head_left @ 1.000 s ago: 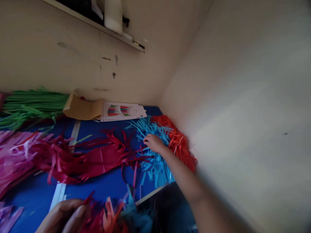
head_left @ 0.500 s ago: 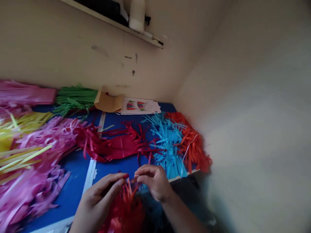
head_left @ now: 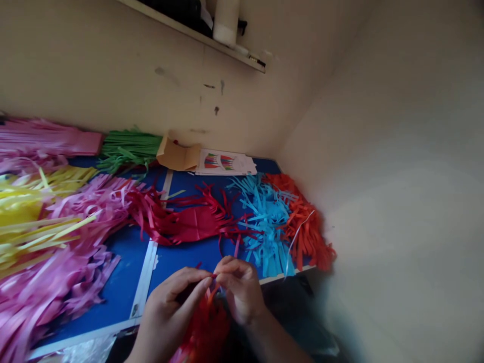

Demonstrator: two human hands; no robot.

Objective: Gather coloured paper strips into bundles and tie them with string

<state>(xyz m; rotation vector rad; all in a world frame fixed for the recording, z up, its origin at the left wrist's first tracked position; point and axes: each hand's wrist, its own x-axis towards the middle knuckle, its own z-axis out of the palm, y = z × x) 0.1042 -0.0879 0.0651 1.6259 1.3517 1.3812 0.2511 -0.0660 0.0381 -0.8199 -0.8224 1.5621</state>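
My left hand [head_left: 177, 302] pinches the dark red twisted top of a tissue paper tassel between thumb and forefinger. Fingertip to fingertip with it, my right hand [head_left: 240, 287] is closed on the same small twist. Below both hands hang red and orange tissue paper strips [head_left: 207, 320], partly hidden behind the fingers. On the blue table [head_left: 124, 257] just beyond lies a crimson fringed tissue sheet [head_left: 196, 222]. To its right are fringed light blue tissue [head_left: 266, 212] and orange-red tissue [head_left: 308, 234] with a white string [head_left: 298, 232] across it.
Pink [head_left: 86, 242] and yellow fringed tissue [head_left: 22, 206] cover the table's left side. Green fringe [head_left: 130, 148], a brown envelope [head_left: 179, 154] and a printed sheet [head_left: 227, 162] lie along the wall. A shelf [head_left: 196, 35] holds a white bottle [head_left: 226, 22]. A wall [head_left: 397, 201] rises on the right.
Both hands have come closer together, their fingertips now meeting at the red twist. The whole view has shifted slightly, so the table's things appear further right.
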